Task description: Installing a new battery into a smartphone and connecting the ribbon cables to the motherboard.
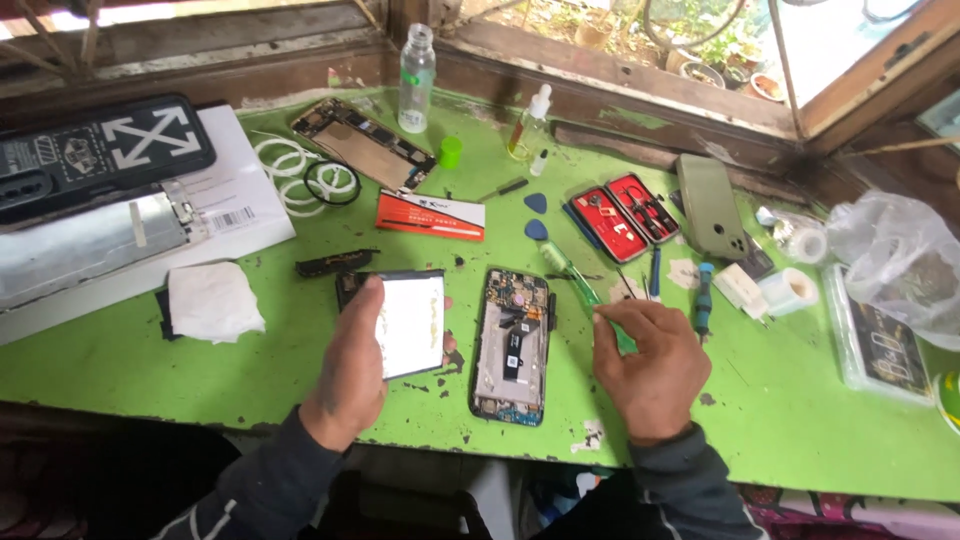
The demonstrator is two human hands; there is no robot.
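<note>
The opened phone point(512, 345) lies lengthwise at lower centre between the hands, left hand point(355, 365) gripping a white-backed panel point(412, 322), right hand point(648, 365) closed around a green screwdriver point(585, 290).

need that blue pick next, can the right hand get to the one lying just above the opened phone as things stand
Probably yes. The right hand holds a green screwdriver, so it would likely have to set that down first. The blue pick lies in the open on the green table, just beyond the opened phone.
</note>
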